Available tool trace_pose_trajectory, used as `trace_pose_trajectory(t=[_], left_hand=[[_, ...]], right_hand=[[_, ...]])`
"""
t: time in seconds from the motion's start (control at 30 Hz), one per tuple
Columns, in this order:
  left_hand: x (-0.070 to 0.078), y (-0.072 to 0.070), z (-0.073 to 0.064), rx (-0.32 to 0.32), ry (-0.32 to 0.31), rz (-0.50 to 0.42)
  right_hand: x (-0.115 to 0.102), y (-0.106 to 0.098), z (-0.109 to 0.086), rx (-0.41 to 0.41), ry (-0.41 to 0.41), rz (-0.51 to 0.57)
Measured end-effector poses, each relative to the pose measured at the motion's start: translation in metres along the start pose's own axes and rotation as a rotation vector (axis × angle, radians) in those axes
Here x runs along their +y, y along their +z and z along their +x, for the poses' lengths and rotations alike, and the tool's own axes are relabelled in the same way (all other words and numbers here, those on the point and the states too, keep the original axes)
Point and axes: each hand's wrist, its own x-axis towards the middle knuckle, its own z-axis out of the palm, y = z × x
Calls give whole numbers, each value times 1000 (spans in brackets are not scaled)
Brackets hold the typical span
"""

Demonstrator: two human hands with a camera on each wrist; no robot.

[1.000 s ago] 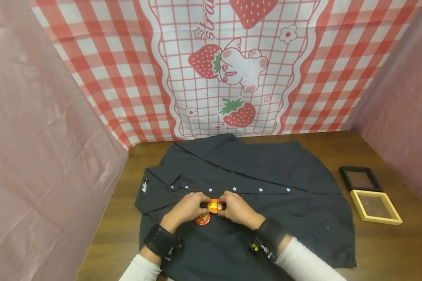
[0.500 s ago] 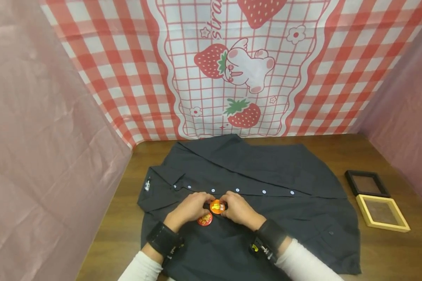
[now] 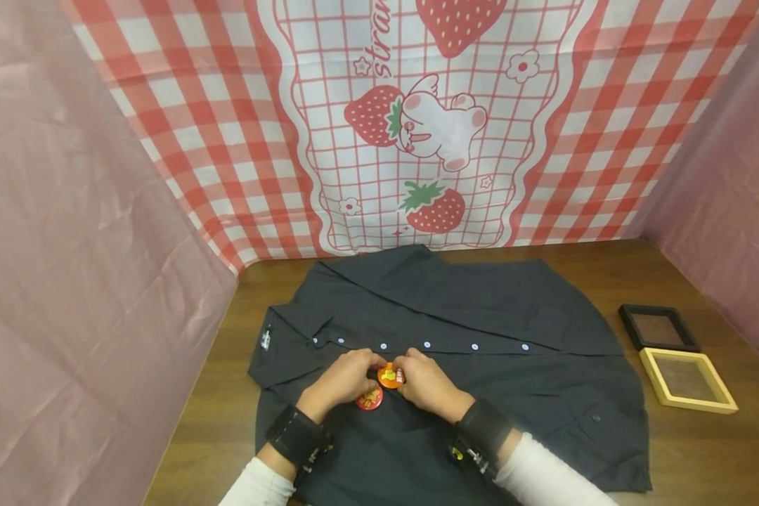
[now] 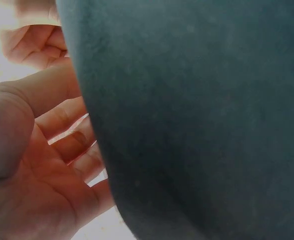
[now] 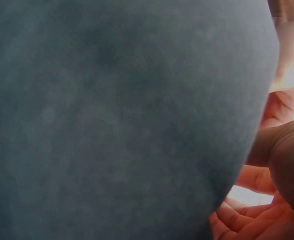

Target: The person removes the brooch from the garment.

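Note:
A dark grey button-up shirt (image 3: 500, 302) lies spread on the table with its collar to the left. Below its row of pale buttons is an orange round badge (image 3: 390, 376) with a yellow print. My left hand (image 3: 344, 379) pinches the badge at its left edge, while my right hand (image 3: 431, 385) grips the right edge. Just below the left fingertips lies a red round badge (image 3: 370, 398) on the shirt. Dark cloth (image 4: 186, 110) fills most of the left wrist view and hides the fingertips; in the right wrist view, cloth (image 5: 122, 120) likewise covers most of the frame.
At the right of the wooden table (image 3: 196, 429) are a black square frame (image 3: 632, 327) and a pale yellow frame (image 3: 660, 399), side by side. A red checked strawberry cloth (image 3: 253, 140) hangs behind, with pink drapes (image 3: 101, 281) at both sides.
Both hands stay at the orange badge, with only slight finger movement; the right fingers now cover a little more of its right edge. The view has shifted slightly.

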Motion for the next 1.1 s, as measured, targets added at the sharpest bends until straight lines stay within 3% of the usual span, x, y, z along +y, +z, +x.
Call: trace_pose_trajectory(t=[0.77,1.1], left_hand=[[-1,2,1,-4,-24,-37],[0,2,2,27,-3,-48]], right_hand=[[5,-1,0,-16,46,69],[6,-4,-3,-1,66,101]])
